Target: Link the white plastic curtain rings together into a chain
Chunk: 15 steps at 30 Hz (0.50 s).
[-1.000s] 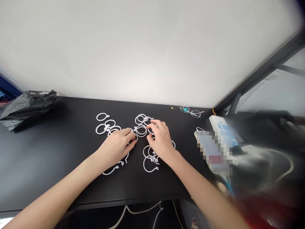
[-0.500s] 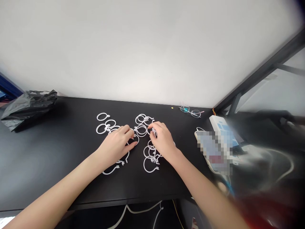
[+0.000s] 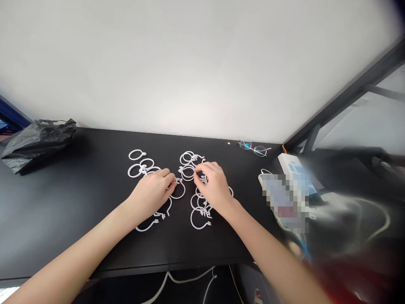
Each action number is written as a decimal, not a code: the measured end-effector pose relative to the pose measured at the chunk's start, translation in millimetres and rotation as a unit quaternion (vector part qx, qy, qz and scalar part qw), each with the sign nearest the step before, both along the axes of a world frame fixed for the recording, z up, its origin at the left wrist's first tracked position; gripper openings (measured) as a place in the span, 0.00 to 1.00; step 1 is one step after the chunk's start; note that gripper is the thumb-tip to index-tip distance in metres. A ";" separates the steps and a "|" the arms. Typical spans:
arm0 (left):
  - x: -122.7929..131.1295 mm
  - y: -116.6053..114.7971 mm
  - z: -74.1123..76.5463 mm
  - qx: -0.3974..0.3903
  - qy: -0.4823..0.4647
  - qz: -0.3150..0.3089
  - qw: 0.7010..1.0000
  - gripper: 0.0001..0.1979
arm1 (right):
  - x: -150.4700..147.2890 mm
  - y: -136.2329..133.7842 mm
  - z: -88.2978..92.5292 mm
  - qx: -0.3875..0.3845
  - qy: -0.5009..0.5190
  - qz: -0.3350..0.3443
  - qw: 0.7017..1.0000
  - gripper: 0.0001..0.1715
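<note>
Both bare hands down at the black tabletop [image 3: 79, 207], working among white open-clasp rings. Left hand [image 3: 155, 188]: thumb and index together, pinching a white ring [image 3: 184, 190] by its clasp end; rest of that ring sticks out right of the fingertips. Right hand [image 3: 213, 185]: thumb and index tips together on the right rim of the paired rings [image 3: 182, 174], which overlap in the gap between the hands; other fingers curled, partly hidden. Exact grip there small, but looks clamped on the rim. More rings around: a single ring [image 3: 129, 156] at far left of the group, a few overlapping ones just beyond the left hand, some partly under its wrist. Top cluster [image 3: 180, 158] sits just beyond the paired rings; near cluster [image 3: 191, 219] overlaps on the near side of the right hand, partly covered by it. Off to the left, crumpled black plastic bag [image 3: 38, 143]. Right side: eyeglasses [image 3: 252, 148] near the wall [image 3: 190, 67], phone [image 3: 278, 198] with pixelated screen, touching or just beside a white box [image 3: 291, 164], can't tell which. Pale cables [image 3: 186, 282] hang below the front edge.
</note>
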State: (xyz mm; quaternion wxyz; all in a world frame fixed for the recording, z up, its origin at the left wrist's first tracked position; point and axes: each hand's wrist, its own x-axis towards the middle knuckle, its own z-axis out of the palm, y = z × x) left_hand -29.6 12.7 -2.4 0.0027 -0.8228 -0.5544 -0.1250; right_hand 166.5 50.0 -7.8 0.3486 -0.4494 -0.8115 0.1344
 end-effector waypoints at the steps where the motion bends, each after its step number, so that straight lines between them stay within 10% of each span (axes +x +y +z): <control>1: 0.3 0.0 1.6 -0.002 -0.010 -0.001 1.000 0.14 | -0.5 -0.7 1.2 0.004 0.013 0.009 1.000 0.06; 8: -0.2 -0.9 9.1 -0.027 -0.177 -0.077 0.981 0.13 | -3.5 -7.9 7.7 -0.132 0.138 0.180 0.965 0.10; 15: 1.1 -4.8 15.4 -0.083 -0.271 -0.081 0.956 0.16 | -0.9 -0.7 11.6 -0.346 0.262 0.161 0.886 0.12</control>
